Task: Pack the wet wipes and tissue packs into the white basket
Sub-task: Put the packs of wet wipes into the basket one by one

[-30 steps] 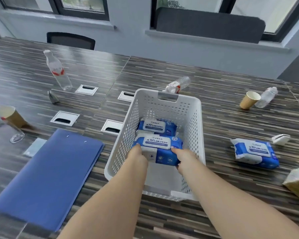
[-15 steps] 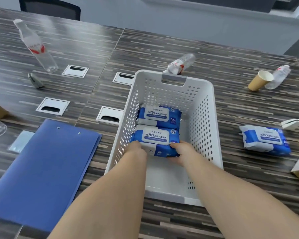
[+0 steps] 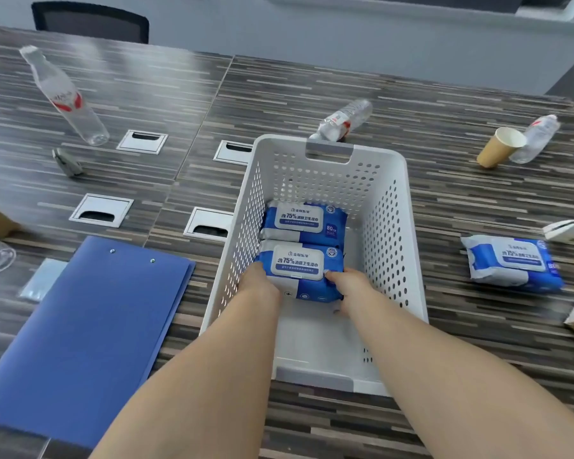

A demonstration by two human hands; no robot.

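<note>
A dark striped wood-grain table (image 3: 312, 94) holds a white perforated plastic basket (image 3: 383, 207) with a grey handle slot. Left of the basket lies a flat blue folder (image 3: 80, 332). Inside the basket, against its left wall, two soft blue-and-white wet wipes packs lie flat, long axes running left to right, labels up. The left hand (image 3: 257, 281) and right hand (image 3: 347, 284) clasp the nearer pack (image 3: 300, 271) between them, fingers curled around its ends; the farther pack (image 3: 304, 221) touches it. A third matching pack (image 3: 511, 263) rests right of the basket
</note>
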